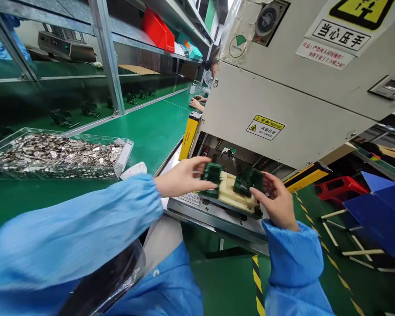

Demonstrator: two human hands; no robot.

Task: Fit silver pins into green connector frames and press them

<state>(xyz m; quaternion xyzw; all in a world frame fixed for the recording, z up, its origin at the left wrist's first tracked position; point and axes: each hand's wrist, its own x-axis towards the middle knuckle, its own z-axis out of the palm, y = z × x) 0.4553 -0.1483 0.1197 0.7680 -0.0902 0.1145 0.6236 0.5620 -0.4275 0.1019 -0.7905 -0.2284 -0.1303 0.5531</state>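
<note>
My left hand [187, 176] pinches a dark green moulded part [211, 173] between thumb and fingers, at the left end of a cream fixture block [238, 202]. A second dark green part [245, 181] is gripped by my right hand [278, 199], thumb in front and fingers behind, over the block's right side. Both parts are at the front opening of a beige press machine [283, 101]. I cannot tell whether either part touches the block. Fine detail on the parts is too dark to make out.
A clear bin [125, 156] of small metal pieces stands on the green bench at left, beside a white object [134, 170]. Yellow light-curtain posts [190, 136] flank the press opening. Another person's hands [197, 103] work farther along the bench. A blue folding chair [378, 210] stands right.
</note>
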